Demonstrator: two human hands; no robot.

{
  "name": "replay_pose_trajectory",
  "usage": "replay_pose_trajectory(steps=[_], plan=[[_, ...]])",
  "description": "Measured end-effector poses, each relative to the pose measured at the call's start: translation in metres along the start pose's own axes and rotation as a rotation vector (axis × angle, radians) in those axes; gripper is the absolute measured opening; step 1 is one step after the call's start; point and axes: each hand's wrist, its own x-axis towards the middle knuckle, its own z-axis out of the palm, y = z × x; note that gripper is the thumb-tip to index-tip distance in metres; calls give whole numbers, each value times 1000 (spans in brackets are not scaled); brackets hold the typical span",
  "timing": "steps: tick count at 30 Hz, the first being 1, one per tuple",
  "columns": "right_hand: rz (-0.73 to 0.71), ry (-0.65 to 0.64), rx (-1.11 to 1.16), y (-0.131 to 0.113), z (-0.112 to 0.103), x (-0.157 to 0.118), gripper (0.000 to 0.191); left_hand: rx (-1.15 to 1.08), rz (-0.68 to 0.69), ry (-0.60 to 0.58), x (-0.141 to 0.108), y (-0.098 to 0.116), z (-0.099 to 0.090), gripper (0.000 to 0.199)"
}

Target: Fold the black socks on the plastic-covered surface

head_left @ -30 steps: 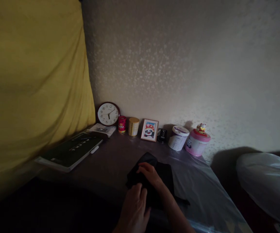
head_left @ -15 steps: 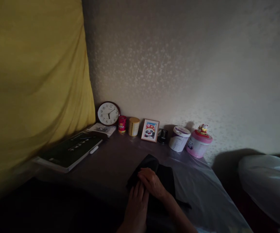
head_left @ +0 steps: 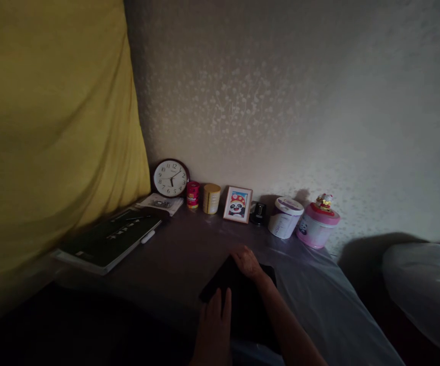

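Black cloth (head_left: 242, 305), dark and mostly without visible detail, lies folded on the covered table in front of me. My left hand (head_left: 215, 307) rests at its near left side, fingers stretched out and slightly apart on the fabric. At the cloth's far edge is my right hand (head_left: 246, 262), its fingers bent and close together over the border there. Those fingertips are partly hidden, and my right forearm crosses the cloth's right side.
Along the wall stand a round clock (head_left: 171, 178), a red can (head_left: 193, 194), a yellow canister (head_left: 211, 199), a panda picture frame (head_left: 237, 204), a small black object (head_left: 258, 213), a white tub (head_left: 285, 218) and a pink tub (head_left: 318, 226) topped by a figurine. Left lies a dark green book (head_left: 113, 239).
My right hand has moved away from my left hand to the cloth's far edge. The raised fold there now looks flatter. My left hand stays near the same spot, with fingers more spread.
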Motion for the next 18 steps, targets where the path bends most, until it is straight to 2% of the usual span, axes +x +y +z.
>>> replay_pose_trajectory(steps=[2,4,6,7,9,11,13,15,18], plan=[[67,33,-28,1,-3,3,29,-5,-22,-27,0,0,1,83],[105,128,-35,-6,-5,-1,27,-1,-15,-21,1,0,4,82],[41,191,23,-20,-6,-13,25,5,-13,11,1,0,8,78],[-29,182,74,-27,-5,-20,25,6,-12,29,1,0,10,77],[-157,74,155,-39,0,-32,25,7,-4,44,1,0,13,80],[-162,17,166,-43,5,-37,26,10,-3,35,0,1,13,87],[-65,53,122,-36,9,-32,28,20,-8,24,0,2,12,92],[75,141,68,-20,8,-23,28,34,-23,25,0,3,11,90],[292,286,28,8,-4,-24,28,39,-45,6,-2,5,6,86]])
